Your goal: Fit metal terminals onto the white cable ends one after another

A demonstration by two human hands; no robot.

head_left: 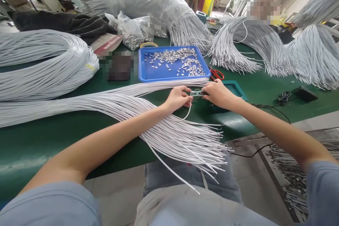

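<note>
My left hand (178, 97) is closed with its fingertips round the end of a single white cable (189, 111), which bends down and back into the bundle. Fingers of my right hand (218, 93) close on a small pale-green tool (197, 93), whose near end meets the cable at my left fingertips. Its exact kind is hard to make out. Under my left forearm a large bundle of white cables (185, 143) fans out over the table's front edge. Behind my hands more white cables (159, 86) run along a blue tray (141, 74) with many small silver metal clips (173, 55) in it.
Red-handled scissors (217, 74) and a green tray (239, 90) lie by my right hand. Coiled grey cables (53, 63) sit at left, further bundles (233, 49) at back right. Bags of metal parts (134, 39) stand behind. A black adapter (305, 94) lies at right. A person is in the background.
</note>
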